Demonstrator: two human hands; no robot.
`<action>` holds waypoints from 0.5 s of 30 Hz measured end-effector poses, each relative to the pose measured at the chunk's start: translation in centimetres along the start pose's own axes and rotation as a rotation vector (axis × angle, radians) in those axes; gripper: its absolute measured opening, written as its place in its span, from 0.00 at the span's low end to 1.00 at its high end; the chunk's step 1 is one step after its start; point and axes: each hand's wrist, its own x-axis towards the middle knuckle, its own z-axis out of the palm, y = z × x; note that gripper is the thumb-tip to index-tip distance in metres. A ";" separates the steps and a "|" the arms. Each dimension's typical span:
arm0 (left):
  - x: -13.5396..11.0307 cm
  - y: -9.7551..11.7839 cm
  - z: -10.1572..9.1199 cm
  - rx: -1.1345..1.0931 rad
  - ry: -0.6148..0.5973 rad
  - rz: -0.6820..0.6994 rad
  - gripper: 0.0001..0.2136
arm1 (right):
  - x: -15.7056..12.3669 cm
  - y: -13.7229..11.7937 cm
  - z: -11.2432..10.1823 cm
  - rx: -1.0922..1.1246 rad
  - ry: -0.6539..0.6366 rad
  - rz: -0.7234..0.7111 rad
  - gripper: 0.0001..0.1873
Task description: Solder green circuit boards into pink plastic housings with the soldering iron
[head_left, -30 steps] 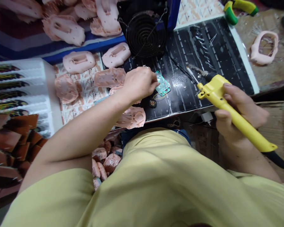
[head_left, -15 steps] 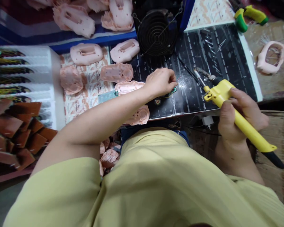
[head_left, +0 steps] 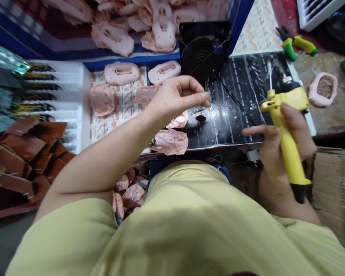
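Two hands up, both of them busy! Centre of the frame, the left hand (head_left: pixel 178 94) has thumb pressed to forefinger, pinching at the tips, where thin red and green wires (head_left: pixel 206 84) poke upward; whatever else sits in that pinch is hidden. Over at right of centre, the right hand (head_left: pixel 272 150) is wrapped round a yellow plastic soldering gun (head_left: pixel 289 158), one digit jutting left, its slim metal tip (head_left: pixel 269 71) aimed at the top of the frame, well apart from the wires. Sensible spacing! Wires this fine call for a light, steady pinch, skin away from the heat. And mind that small, dark, round part (head_left: pixel 200 118) on the glossy black mat (head_left: pixel 232 119), below the left fingertips: best not dragged.
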 end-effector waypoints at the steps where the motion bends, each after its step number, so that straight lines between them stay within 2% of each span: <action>1: -0.6 0.2 -0.1 -0.028 -0.005 -0.002 0.14 | 0.4 -0.7 0.6 0.021 -0.051 -0.003 0.17; 5: -2.8 0.7 0.1 -0.199 -0.070 -0.044 0.17 | 2.2 -3.0 3.1 0.162 -0.223 -0.018 0.16; 9: -4.6 1.0 0.5 -0.498 -0.135 -0.120 0.19 | 3.2 -4.5 4.8 0.223 -0.362 0.035 0.18; 12: -5.7 1.0 0.5 -0.617 -0.071 -0.110 0.21 | 3.2 -5.3 5.5 0.150 -0.366 0.021 0.17; 15: -6.4 0.9 -0.1 -0.599 0.039 -0.061 0.22 | 3.4 -6.1 6.0 0.212 -0.336 -0.097 0.18</action>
